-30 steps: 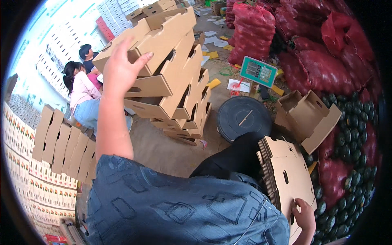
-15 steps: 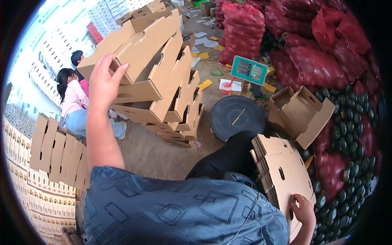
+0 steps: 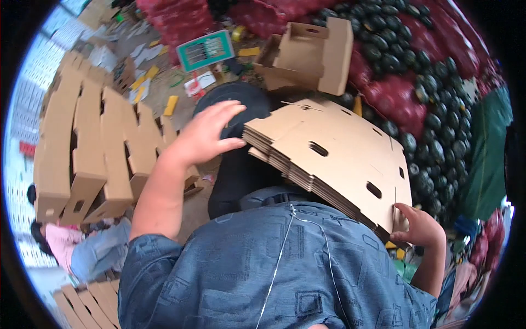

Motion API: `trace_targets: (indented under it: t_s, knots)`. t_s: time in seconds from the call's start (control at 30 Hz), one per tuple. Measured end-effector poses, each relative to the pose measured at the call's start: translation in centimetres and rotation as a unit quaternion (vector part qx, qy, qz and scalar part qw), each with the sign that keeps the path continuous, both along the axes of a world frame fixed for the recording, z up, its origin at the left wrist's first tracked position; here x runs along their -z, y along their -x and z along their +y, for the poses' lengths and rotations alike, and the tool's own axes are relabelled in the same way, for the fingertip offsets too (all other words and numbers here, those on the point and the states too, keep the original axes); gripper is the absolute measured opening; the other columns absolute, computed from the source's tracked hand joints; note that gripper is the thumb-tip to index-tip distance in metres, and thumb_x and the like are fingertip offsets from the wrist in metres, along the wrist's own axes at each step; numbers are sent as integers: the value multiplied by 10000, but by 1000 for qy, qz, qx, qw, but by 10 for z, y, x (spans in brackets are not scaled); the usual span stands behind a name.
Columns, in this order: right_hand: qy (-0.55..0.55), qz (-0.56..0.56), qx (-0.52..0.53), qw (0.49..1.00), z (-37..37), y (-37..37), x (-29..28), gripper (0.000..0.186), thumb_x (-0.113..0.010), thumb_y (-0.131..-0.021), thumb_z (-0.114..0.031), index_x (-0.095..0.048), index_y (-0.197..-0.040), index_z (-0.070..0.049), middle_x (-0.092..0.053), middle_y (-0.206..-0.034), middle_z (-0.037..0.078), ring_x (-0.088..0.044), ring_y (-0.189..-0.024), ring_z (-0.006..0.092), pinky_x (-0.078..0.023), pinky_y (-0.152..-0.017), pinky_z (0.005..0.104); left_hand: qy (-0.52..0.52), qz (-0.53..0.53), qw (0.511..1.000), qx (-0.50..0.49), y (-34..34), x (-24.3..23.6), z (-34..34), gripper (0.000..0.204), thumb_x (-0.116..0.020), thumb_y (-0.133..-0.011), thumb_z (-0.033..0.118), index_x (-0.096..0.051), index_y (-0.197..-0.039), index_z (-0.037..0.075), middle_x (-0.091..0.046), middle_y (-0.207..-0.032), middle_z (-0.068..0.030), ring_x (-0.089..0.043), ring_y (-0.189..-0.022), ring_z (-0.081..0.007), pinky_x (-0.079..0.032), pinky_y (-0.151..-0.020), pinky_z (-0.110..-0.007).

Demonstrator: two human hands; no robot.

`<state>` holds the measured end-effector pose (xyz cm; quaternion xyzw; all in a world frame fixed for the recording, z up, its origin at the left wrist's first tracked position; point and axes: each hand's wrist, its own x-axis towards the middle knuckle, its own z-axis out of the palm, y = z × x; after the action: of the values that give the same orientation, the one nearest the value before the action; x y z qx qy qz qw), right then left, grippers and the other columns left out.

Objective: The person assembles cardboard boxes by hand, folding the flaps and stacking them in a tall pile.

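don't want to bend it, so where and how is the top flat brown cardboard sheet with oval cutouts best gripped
Probably pinch the top sheet at its left and right ends, coming from both sides: it is wide, thin and lies flat on a layered brown cardboard stack, so edges suit best. The right hand is at the right end.

Bright light pales the left, edges bend.
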<state>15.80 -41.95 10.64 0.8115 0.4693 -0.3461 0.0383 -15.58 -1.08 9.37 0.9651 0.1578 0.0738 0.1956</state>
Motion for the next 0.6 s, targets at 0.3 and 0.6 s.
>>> trace_targets:
  t_s: [0.3,0.6]
  knots:
    - [-92,-36,204,974,-64,21,5,668,-803,-663,-229,-536,-1241,-29,-644,-1027,201,-633,-934,337,-496,-824,377,101,360,921,111,-118,29,42,662,-784,-706,330,-542,-1251,44,-607,-1200,-169,-572,-1116,-284,-436,-954,-346]
    - [-371,120,314,866,-92,-33,-6,500,-717,-756,-163,-564,-1195,21,-601,-1083,57,-548,-984,120,-466,-855,267,333,3,941,65,-106,22,63,318,-669,-780,81,-583,-1084,45,-587,-984,-14,-556,-898,-112,-443,-841,-261]
